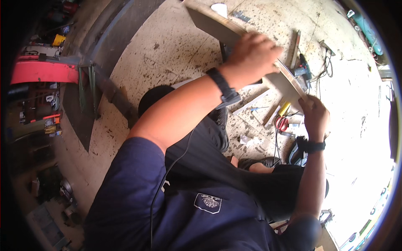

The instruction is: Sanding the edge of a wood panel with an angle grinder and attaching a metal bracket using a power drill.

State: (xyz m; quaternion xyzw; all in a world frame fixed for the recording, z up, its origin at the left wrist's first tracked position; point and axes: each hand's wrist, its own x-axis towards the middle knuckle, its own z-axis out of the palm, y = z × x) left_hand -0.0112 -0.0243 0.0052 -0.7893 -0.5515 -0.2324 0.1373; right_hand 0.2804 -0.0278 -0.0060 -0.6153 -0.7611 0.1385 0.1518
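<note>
A long, flat board (pixel 215 26) with a pale narrow edge slants across the upper middle, raised above the floor. My left hand (pixel 254 56), slightly blurred, is closed over its upper edge near the middle, fingers curled to the far side. At the board's right, lower end my right hand (pixel 316 117) grips it, thumb along the edge. Both wrists wear black bands. Part of the board is hidden behind my left hand. A dark object lies beneath the board, mostly covered.
On the speckled floor (pixel 167 54) lie a drill (pixel 303 69), a metal bar (pixel 296 48), a yellow-handled tool (pixel 284 108), red-handled scissors or pliers (pixel 282 123) and cables. A white cup (pixel 219 8) stands beyond the board. A red machine (pixel 46 72) is at the left.
</note>
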